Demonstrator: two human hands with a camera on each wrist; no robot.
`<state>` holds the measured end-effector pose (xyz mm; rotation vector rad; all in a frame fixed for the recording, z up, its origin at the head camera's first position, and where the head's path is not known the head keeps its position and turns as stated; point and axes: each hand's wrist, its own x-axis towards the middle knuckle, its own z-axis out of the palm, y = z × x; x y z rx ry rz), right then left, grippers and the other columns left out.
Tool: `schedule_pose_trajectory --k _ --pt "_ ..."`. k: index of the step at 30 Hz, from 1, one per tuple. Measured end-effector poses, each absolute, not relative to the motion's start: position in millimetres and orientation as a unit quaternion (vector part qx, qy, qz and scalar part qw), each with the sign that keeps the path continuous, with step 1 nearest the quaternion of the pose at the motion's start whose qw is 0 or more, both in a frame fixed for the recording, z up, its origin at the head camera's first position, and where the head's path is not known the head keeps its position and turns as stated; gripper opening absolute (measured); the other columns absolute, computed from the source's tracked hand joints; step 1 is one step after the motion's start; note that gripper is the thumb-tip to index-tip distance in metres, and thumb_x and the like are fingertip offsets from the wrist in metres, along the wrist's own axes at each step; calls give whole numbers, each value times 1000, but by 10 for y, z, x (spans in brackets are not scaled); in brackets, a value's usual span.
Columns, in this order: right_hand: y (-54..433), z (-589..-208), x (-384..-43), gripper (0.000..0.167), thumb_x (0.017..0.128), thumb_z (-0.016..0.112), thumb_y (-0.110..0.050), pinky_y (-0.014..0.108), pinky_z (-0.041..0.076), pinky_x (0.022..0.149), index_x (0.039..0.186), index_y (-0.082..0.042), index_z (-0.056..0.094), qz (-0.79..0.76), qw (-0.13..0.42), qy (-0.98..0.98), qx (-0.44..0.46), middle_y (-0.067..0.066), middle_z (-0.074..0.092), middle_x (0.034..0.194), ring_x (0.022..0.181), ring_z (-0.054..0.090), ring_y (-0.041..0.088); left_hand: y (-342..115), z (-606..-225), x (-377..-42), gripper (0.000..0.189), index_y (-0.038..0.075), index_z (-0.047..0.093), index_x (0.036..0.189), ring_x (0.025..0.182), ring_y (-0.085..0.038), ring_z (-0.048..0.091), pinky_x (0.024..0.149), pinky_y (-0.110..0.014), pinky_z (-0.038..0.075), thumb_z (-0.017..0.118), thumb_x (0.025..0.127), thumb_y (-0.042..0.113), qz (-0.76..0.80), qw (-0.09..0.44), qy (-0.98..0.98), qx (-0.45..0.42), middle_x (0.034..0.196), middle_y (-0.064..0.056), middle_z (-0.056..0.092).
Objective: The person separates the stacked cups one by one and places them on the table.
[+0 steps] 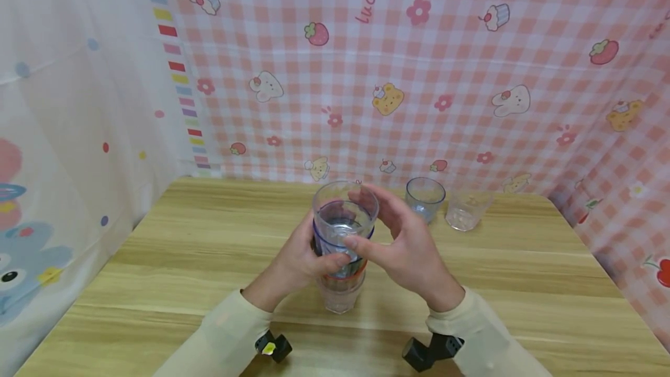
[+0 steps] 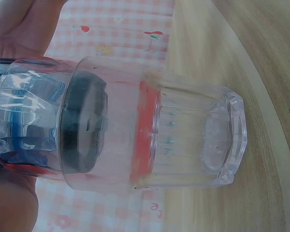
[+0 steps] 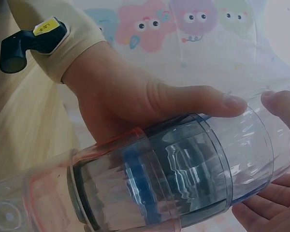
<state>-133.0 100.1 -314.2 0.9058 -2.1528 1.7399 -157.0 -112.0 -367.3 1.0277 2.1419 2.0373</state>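
Note:
In front of me stands a tall stack of nested clear plastic cups (image 1: 339, 295), some with coloured rims. Its lower part (image 2: 188, 135) shows a red band and a faceted clear base. My left hand (image 1: 293, 260) grips the stack around its middle, the thumb (image 3: 203, 99) lying along the near side. Higher up, my right hand (image 1: 408, 249) holds the topmost clear cup (image 1: 345, 191) between thumb and fingers. That cup sits inside a blue-rimmed one. Whether the stack's base touches the table cannot be told.
On the wooden table (image 1: 209, 237), behind and right of the stack, stand a blue-rimmed cup (image 1: 425, 194) and a clear cup (image 1: 464, 214), close together. A pink checked cloth (image 1: 340, 127) hangs along the back edge; a white patterned cloth (image 1: 104, 103) hangs at left.

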Motion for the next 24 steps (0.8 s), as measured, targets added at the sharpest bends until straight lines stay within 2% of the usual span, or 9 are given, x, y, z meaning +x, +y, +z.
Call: schedule_pose_trajectory --k 5,10,14,19,24 --pt "1002 -3137 -1345 78 85 86 9 29 44 123 154 2 51 594 126 -725 324 19 66 148 142 61 22 -1116 -3665 -1565 104 10 37 158 127 -29 63 112 -53 53 83 86 68 651 9 686 324 141 -20 63" --pt "1012 -3120 -1350 78 84 86 10 25 46 121 153 1 52 597 130 -721 327 20 66 147 140 62 15 -1119 -3675 -1565 104 9 38 158 129 -30 63 114 -61 49 84 85 68 650 7 690 319 142 -21 63" --pt "1027 -3096 -1353 77 84 86 11 25 46 121 152 2 52 597 137 -717 333 20 66 147 139 63 15 -1122 -3674 -1557 105 9 38 159 130 -29 62 115 -57 49 83 85 68 647 4 694 317 145 -20 61" --pt "1038 -3047 -1368 74 83 85 12 27 50 118 150 3 54 596 144 -713 340 20 66 146 137 64 17 -1122 -3665 -1556 106 9 38 159 128 -27 63 113 -43 53 82 85 71 646 -4 692 323 143 -21 62" --pt "1052 -3004 -1369 73 84 85 10 28 51 117 150 2 54 591 151 -717 337 19 67 146 135 66 20 -1120 -3662 -1560 105 9 38 159 126 -27 63 111 -40 54 82 85 70 646 -6 690 326 142 -21 62"
